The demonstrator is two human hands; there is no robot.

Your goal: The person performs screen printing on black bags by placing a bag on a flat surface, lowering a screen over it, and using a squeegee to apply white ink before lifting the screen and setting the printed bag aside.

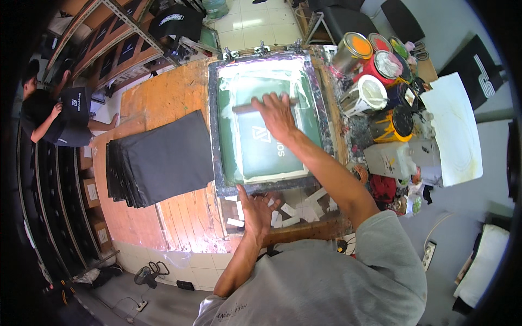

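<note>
From here, the squeegee on the far half of the framed screen looks light and stiff, best held mid-bar, where the right hand clamps it, the left hand spread, fingers apart, at the near edge.

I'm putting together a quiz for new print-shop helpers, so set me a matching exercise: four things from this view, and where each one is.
1. squeegee
2. stack of flat dark pieces
3. left hand
4. orange-topped can

A. at the near edge of the screen frame
B. right of the screen frame, among other containers
C. in the right hand
D. on the wooden table, left of the screen frame

Pairs: 1-C, 2-D, 3-A, 4-B
</note>
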